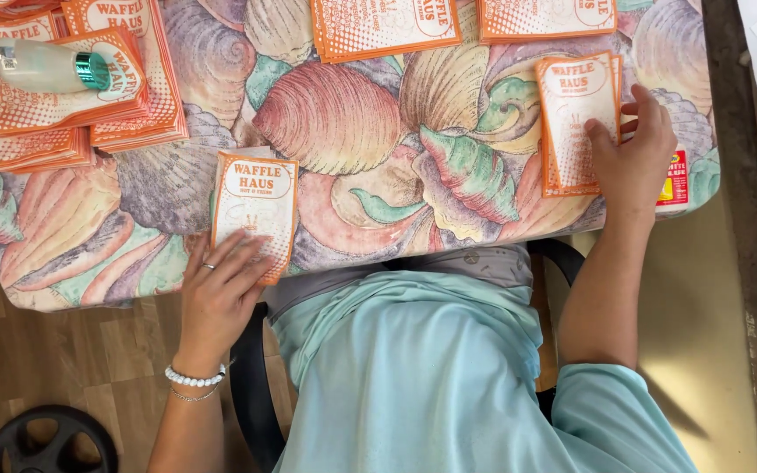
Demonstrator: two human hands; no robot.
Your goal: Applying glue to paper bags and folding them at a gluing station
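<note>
A view from above looks down on a seated person in a pale blue top at a table (pixel 352 149) covered with a cloth printed in large pastel seashells.

Stacks of orange-and-white paper sleeves (pixel 72 96) fill the table's far left corner, and a pale green bottle (pixel 50 66) with a shiny teal cap lies on its side on top of them. Two more orange sleeves (pixel 383 26) lie along the far edge, partly cut off by the frame.

A single orange-and-white sleeve (pixel 254 203) lies flat near the front edge of the table, left of centre. The left hand (pixel 221 293) rests open just below it, palm down, fingertips spread over the sleeve's lower edge. The hand wears a ring, and a beaded white bracelet circles the wrist.

On the right side, a small pile of the same sleeves (pixel 571 118) lies near the table's right edge. The right hand (pixel 633 158) lies against the pile's right side, fingers extended flat across its lower right corner, pressing rather than clutching.

A small red and yellow label (pixel 674 186) shows just right of that hand.
</note>
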